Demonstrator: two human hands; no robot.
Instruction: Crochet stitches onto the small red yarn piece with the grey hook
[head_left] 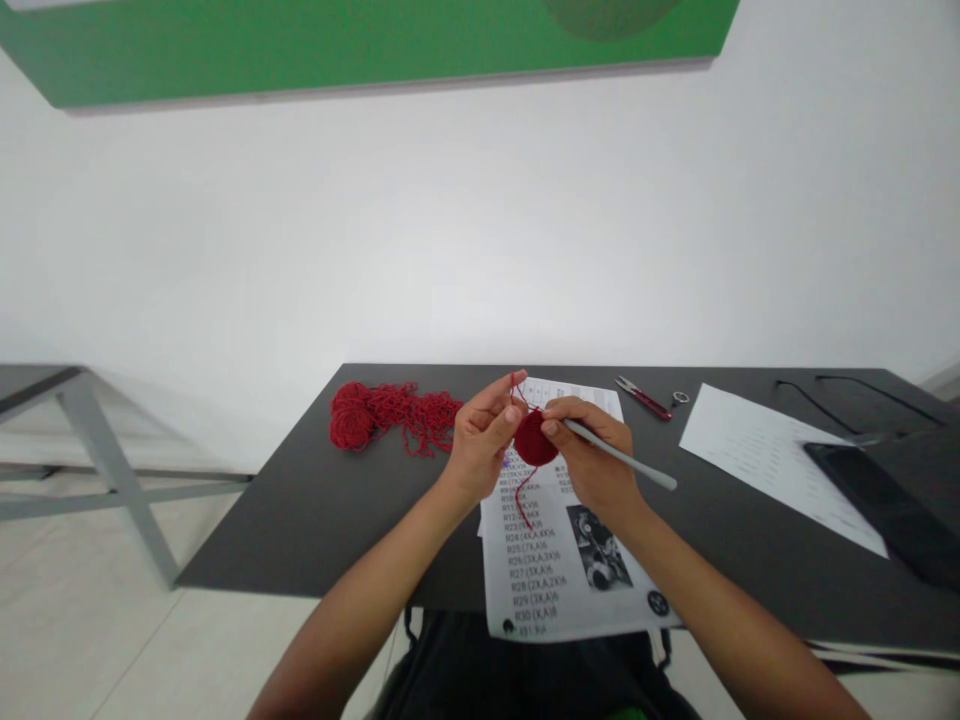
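Observation:
A small round red crochet piece (535, 440) is held between my two hands, above a printed pattern sheet (536, 570). My left hand (484, 435) pinches the piece's left edge, and red yarn runs over its raised index finger. In my right hand (596, 450) is a crochet hook with a grey handle (637, 465); its tip is at the top of the piece, hidden by the fingers. A loose yarn tail (519, 500) hangs below the piece over the sheet. Left of my hands lies a tangled heap of red yarn (416, 415) with a ball (351, 415) at its end.
Red-handled thread snips (645, 398) with a small ring lie at the back of the dark table (300, 530). To the right are another printed sheet (772, 460), a black phone-like object (870, 490) and eyeglasses (832, 410). A white wall stands behind.

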